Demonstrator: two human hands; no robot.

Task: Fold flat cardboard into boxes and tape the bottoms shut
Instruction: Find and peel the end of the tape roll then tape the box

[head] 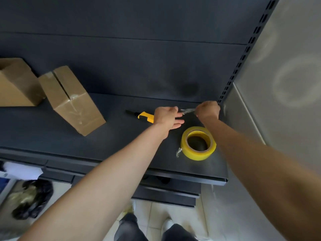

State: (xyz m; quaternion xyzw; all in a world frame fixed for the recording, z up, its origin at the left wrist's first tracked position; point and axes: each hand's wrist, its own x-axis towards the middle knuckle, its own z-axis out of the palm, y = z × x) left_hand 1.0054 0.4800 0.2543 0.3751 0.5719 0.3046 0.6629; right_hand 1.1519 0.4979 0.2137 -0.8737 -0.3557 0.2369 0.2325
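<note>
Fingers (175,109) of left hand (165,118) and right hand (207,110) pinch tape scrap (187,110) between them (taping step, probably); next likely needs tape roll (198,143) just nearside.

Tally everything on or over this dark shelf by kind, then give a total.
Cardboard boxes: 2
Yellow tape roll: 1
Yellow-and-black knife: 1
Clear tape strip, held between left hand and right hand: 1
Total: 5
</note>
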